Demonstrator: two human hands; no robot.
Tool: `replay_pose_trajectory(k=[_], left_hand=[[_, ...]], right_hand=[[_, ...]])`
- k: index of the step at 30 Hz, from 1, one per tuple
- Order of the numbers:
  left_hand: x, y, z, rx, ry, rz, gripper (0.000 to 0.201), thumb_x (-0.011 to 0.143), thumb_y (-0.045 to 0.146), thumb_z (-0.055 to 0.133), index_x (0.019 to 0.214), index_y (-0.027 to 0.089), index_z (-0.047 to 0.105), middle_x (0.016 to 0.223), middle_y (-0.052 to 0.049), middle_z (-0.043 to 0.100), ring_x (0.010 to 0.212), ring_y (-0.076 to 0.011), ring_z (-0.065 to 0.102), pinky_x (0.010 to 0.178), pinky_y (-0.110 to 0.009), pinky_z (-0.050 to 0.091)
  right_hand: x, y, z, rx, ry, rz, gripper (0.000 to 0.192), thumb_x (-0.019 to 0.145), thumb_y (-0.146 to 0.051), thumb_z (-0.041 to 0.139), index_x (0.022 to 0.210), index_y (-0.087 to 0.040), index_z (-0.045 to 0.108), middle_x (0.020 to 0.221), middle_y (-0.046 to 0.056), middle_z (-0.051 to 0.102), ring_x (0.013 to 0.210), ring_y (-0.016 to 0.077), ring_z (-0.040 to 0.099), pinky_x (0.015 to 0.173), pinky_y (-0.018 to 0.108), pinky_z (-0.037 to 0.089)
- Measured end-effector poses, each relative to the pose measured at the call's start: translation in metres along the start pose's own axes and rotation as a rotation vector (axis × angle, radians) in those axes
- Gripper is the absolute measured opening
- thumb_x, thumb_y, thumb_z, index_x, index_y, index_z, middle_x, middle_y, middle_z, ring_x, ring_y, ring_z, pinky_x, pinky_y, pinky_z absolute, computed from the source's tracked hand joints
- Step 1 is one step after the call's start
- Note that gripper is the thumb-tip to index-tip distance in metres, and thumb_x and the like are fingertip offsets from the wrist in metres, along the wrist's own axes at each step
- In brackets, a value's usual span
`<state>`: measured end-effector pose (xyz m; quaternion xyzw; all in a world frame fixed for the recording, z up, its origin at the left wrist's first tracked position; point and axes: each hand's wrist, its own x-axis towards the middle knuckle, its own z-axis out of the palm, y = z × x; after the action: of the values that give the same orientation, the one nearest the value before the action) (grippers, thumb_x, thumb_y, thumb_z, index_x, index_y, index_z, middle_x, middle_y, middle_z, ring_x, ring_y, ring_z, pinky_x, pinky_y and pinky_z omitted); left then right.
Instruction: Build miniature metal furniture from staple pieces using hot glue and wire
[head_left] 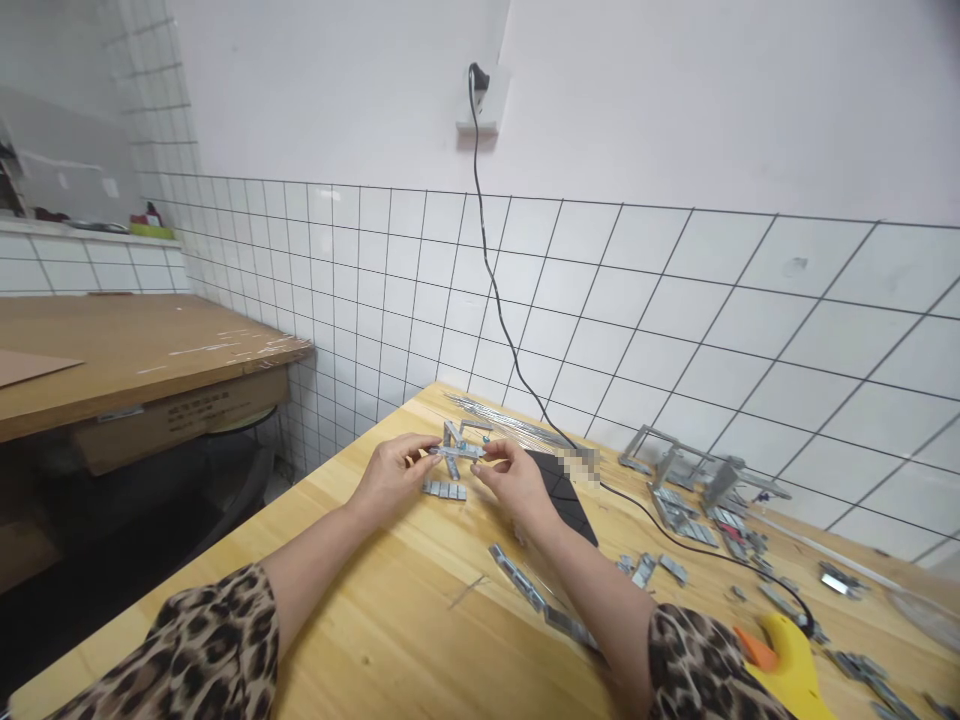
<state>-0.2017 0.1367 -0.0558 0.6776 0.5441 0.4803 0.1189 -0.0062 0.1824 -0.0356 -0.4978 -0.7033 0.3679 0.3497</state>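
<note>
Over the wooden table, a small flat grey strip [460, 453] is pinched at both ends. My left hand [396, 470] grips its left end between thumb and fingers. At the other end my right hand [516, 484] is closed on the same strip. Behind the strip stands a small grey frame-like piece [451, 434]; whether they touch I cannot tell. Just below the hands lies a segmented grey strip [445, 491]. A dark flat panel [564, 500] rests beyond my right forearm, which partly covers it.
A yellow glue gun [789, 660] with an orange trigger lies at the right, its black cord [495, 290] running to a wall socket. Thin rods [510, 422] lie at the back. Grey assemblies [682, 490] and several loose pieces [645, 570] cover the right. A brown table [135, 340] stands left.
</note>
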Motion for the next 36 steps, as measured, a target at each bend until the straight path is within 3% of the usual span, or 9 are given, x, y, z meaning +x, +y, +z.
replay_pose_trajectory(k=[11,21,36], left_hand=[[-0.001,-0.001,0.0,0.004,0.003,0.016,0.022,0.094,0.03,0.056,0.111,0.016,0.06,0.11,-0.007,0.063,0.09,-0.0192,0.064,0.077,-0.038,0.055],[0.0,0.002,0.0,0.003,-0.007,-0.013,0.022,0.094,0.03,0.057,0.111,0.016,0.061,0.109,-0.007,0.064,0.089,-0.0191,0.064,0.077,-0.038,0.055],[0.0,-0.001,0.0,-0.019,-0.018,-0.006,0.023,0.094,0.03,0.057,0.111,0.016,0.06,0.11,-0.007,0.063,0.09,-0.0194,0.064,0.077,-0.038,0.055]], right_hand=[[0.006,0.004,0.009,-0.062,-0.063,-0.059,0.029,0.092,-0.032,0.06,0.117,-0.017,0.059,0.117,0.007,0.062,0.096,0.0215,0.064,0.079,0.041,0.054],[0.005,-0.009,0.015,-0.183,0.041,0.002,0.029,0.092,-0.032,0.059,0.118,-0.018,0.058,0.118,0.007,0.062,0.096,0.0211,0.064,0.081,0.042,0.054],[0.003,0.003,0.008,-0.078,-0.115,-0.059,0.029,0.092,-0.032,0.06,0.117,-0.017,0.059,0.117,0.007,0.062,0.096,0.0217,0.064,0.08,0.042,0.054]])
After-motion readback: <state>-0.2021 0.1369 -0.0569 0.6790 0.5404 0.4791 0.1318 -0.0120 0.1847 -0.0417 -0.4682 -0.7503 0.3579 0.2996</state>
